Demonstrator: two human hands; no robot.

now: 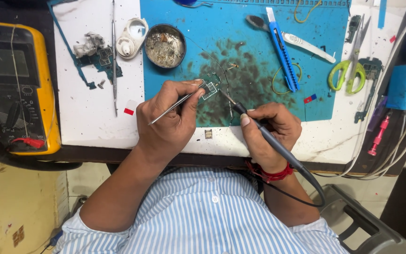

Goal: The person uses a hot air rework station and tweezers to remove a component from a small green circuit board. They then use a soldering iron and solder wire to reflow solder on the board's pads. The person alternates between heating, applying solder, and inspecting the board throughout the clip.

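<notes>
**Both hands at work on a small circuit board**

At the far left I see a yellow meter (17, 89) sitting on the edge of the counter (90, 117). Just right of it, on the white part of the counter, lie a scrap of blue board with grey putty (95, 51), a long thin metal probe (114, 56) and a white plastic casing (131, 37). A round tin (165, 45) of dull residue stands at the left edge of the blue mat (254, 42).

My left hand (165, 122) is closed around a pair of tweezers (177, 104), whose tips press on the small green circuit board (210, 87). That board lies on the stained, dark patch of the mat, between my two hands. A tiny chip (208, 134) rests on the counter just below the mat.

My right hand (271, 131) grips a black soldering iron (259, 129) like a pen, with its tip touching the board's right side and its cable trailing back past my wrist.

Further right lie a blue utility knife (283, 51), a white plastic tool (308, 47) and green-handled scissors (348, 70), well apart from the board. White cables (400, 141) hang at the far right edge.
</notes>
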